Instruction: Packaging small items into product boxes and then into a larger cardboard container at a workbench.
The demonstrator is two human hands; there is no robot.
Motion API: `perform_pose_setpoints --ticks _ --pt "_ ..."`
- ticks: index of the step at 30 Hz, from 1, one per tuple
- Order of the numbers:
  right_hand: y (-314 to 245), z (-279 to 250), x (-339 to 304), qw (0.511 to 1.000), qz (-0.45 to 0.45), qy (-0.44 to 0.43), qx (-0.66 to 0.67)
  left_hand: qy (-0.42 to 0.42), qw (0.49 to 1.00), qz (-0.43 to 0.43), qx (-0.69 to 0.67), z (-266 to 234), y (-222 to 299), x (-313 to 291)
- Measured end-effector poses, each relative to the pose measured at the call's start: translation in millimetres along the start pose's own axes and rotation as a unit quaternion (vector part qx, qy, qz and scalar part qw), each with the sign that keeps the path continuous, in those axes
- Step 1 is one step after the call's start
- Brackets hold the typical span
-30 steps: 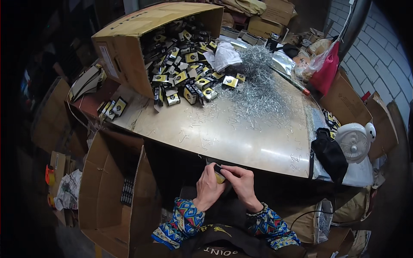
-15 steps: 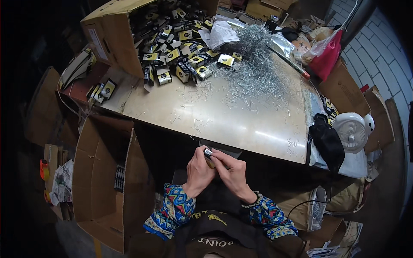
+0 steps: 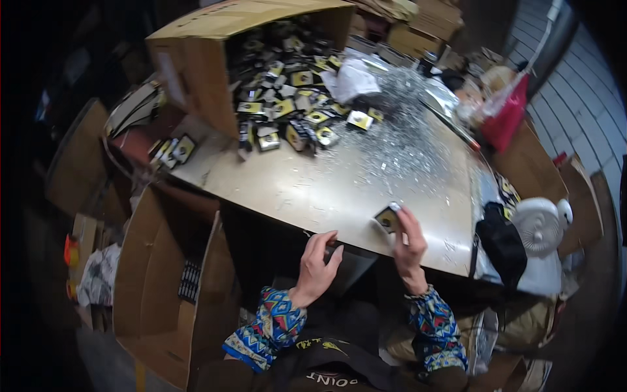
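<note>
A small black-and-yellow carton point(image 3: 386, 219) is gripped in my right hand point(image 3: 410, 251), tilted over the near edge of the table point(image 3: 307, 199). My left hand point(image 3: 315, 274) is beside the table edge to the left, its fingers curved and apart with nothing between them. Farther back, a heap of similar small cartons point(image 3: 283, 108) spills from a big cardboard box point(image 3: 204, 75) lying on its side. To the right of that heap lies a pile of thin, bent silvery metal pieces point(image 3: 408, 140). Motion blurs the picture somewhat.
An open cardboard box point(image 3: 147, 287) stands on my left with a stack of dark cartons point(image 3: 189, 281) inside. At the table's right end are a black pouch point(image 3: 501, 245) and a white fan point(image 3: 539, 225). A pink bag point(image 3: 506, 121) hangs at the back right.
My hands, together on a small carton before, have separated. The right one has moved right and up to the table edge with a carton; the left has let go. The whole view has shifted slightly.
</note>
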State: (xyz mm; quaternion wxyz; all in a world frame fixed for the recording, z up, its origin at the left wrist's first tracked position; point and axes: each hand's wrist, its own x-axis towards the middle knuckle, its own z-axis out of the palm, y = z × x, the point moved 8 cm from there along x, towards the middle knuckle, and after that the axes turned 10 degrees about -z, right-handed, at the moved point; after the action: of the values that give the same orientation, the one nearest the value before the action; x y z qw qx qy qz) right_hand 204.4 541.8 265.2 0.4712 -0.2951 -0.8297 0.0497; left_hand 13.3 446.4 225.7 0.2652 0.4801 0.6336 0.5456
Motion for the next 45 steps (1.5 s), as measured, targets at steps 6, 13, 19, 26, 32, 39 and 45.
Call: perform_pose_setpoints --ticks 6,13,19,26,32,39,45 --pt "-11 51 0 0.943 0.174 -0.014 0.282 0.025 0.988 0.083 0.129 20 17 39" --pt "59 82 61 0.974 -0.018 -0.163 -0.154 0.287 0.837 0.095 0.457 -190 -14 126" --pt "118 97 69 0.972 0.052 -0.17 -0.154 0.1 0.885 0.162 0.425 -137 -11 185" --pt "112 51 41 0.974 0.046 -0.198 -0.095 -0.022 0.923 0.213 0.32 -51 6 194" --pt "166 18 48 0.983 0.135 -0.092 -0.087 -0.082 0.933 0.193 0.291 -13 -6 175" --pt "130 94 74 0.968 0.06 -0.178 -0.168 -0.139 0.924 0.214 0.286 64 -3 169" --pt "164 28 77 0.973 0.139 -0.185 0.014 -0.089 0.915 0.153 0.362 124 18 216"
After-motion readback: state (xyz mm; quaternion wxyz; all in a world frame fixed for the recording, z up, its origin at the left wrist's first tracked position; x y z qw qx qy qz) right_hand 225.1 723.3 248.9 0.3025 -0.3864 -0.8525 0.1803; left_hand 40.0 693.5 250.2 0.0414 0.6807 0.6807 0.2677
